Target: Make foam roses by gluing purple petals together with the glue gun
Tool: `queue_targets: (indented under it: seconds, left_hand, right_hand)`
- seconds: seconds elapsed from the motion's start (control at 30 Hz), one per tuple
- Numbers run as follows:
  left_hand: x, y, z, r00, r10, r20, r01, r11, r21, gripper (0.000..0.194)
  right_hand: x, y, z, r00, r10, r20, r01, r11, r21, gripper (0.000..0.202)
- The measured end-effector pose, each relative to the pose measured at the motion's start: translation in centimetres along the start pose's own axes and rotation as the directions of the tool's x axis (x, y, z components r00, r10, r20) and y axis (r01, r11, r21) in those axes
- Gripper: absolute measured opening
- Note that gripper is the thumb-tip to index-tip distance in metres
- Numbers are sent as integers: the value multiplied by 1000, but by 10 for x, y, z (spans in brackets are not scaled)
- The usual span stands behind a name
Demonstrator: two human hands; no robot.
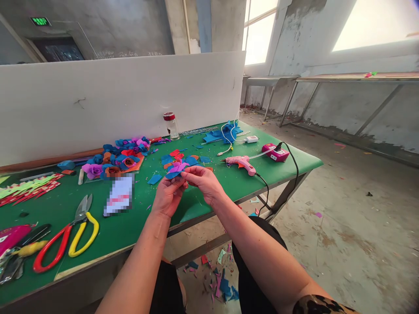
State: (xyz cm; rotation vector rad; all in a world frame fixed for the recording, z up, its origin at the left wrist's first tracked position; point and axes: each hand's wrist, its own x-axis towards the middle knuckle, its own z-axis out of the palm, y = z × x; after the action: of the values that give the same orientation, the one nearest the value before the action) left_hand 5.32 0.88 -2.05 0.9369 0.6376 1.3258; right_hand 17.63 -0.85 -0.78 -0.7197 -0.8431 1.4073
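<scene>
Between my two hands, above the near edge of the green table, is a paper flower with purple petals on top and blue ones below. My left hand is closed around its underside. The fingertips of my right hand pinch a blue petal on its right side. Just beyond my hands lie loose blue, red and orange paper pieces. A pink hot glue gun rests to the right of my right hand, its nozzle pointing left. Finished-looking paper flowers sit in a heap to the left.
Scissors with red and yellow handles lie at left. A jar with a red lid stands by the white board. A pink power strip and cords lie near the right edge. Paper scraps litter the floor.
</scene>
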Motion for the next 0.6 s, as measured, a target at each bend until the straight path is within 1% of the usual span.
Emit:
queue_targets:
  seconds: [0.1,0.2,0.27,0.37,0.47,0.6]
  left_hand:
    - [0,-1,0,1000,21,9,-21,1000,3,21]
    - [1,-1,0,999,27,-27,-27,1000,-1,24]
    - [2,0,1,997,10,-79,-10,1000,3,28]
    - [3,2,1,990,-9,-140,10,1000,10,29]
    - [3,2,2,989,-1,-147,2,1000,9,30]
    - [1,1,3,991,3,-137,-2,1000,12,28]
  right_hand:
    - [1,2,1,998,-62,-27,61,997,-56,32]
    - [2,1,-1,991,-131,-29,126,984,-123,32]
    - [2,-1,-3,990,-141,-13,137,980,-141,30]
    - [3,-4,-7,992,-125,-20,121,981,-150,28]
    - [2,-5,-9,992,-128,-9,125,978,-168,27]
    - [2,0,-6,987,-164,0,160,964,-210,27]
